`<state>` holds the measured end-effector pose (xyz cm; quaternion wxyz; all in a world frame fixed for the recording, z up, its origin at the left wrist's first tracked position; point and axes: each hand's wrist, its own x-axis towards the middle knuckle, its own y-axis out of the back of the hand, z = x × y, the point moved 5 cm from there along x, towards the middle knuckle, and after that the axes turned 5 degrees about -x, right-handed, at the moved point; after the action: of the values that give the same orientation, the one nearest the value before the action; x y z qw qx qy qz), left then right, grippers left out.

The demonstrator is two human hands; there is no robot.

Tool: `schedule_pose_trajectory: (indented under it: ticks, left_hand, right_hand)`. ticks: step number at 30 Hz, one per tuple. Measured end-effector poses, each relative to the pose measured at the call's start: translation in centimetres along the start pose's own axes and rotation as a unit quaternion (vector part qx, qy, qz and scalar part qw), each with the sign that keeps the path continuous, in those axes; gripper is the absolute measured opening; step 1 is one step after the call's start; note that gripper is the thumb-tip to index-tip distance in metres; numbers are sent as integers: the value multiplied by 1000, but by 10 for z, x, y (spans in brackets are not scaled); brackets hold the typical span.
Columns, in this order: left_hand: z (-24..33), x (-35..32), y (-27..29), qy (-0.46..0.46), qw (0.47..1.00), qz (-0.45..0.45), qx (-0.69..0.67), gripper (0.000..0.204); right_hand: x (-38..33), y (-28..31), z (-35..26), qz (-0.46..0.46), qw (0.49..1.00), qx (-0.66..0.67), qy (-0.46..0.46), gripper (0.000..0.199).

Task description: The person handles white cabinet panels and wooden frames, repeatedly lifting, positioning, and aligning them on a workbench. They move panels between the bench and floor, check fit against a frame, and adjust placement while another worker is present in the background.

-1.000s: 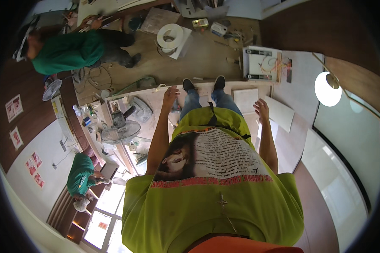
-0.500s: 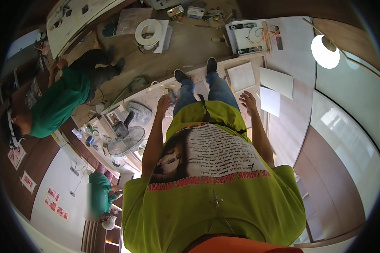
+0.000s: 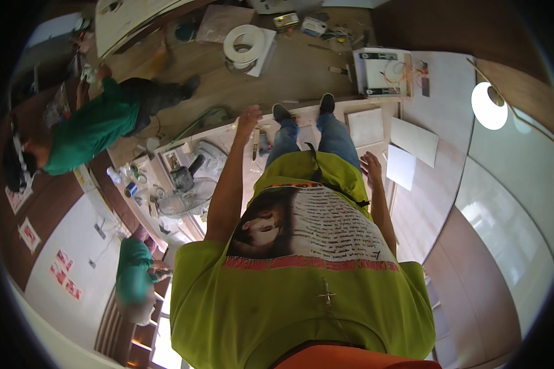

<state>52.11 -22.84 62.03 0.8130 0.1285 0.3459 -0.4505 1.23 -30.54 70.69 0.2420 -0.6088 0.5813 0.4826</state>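
My left hand (image 3: 248,119) is held out over the front edge of a pale wooden surface, its fingers loosely bent and holding nothing that I can see. Just below it lie a tool with a slim wooden handle (image 3: 255,145) and a dark grey tool (image 3: 264,144). My right hand (image 3: 370,168) hangs beside my hip with its fingers apart and empty. Nearest to it is a white sheet (image 3: 401,167), with a pale panel (image 3: 365,126) a little farther off. Neither hand touches these things.
At left, a person in green (image 3: 95,132) leans near a bench; another person (image 3: 135,270) works lower left. A fan (image 3: 188,197) stands left of me. A white roll (image 3: 243,46) and a white box with wires (image 3: 380,74) lie ahead. A round lamp (image 3: 489,106) glows at right.
My left hand has swung forward and slightly right, away from my hip. My right hand has dropped back closer to my side. The view has turned, and the person in green has shifted an arm.
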Motion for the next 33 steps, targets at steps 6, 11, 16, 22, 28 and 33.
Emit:
schedule_pose_trajectory:
  ticks: [6,11,16,22,28,33]
  left_hand:
    - [-61,-27,19,39,999,-13,-16,48]
    - [-80,-61,27,66,996,25,-50,36]
    - [-88,-75,35,89,992,62,-60,35]
    - [-99,-61,43,39,994,56,-91,36]
    - [-93,-47,41,45,992,43,-112,46]
    - [-93,-44,48,25,994,23,-103,48]
  right_hand:
    - [2,-16,-18,-31,999,-38,10,52]
    - [11,-20,-31,-39,997,-63,16,52]
    - [16,-29,-53,-52,994,-88,31,50]
    - [19,-32,-75,-67,990,-113,60,46]
    - [15,-36,-84,-63,986,-133,72,46]
    - [17,-36,-73,-66,985,-145,62,48]
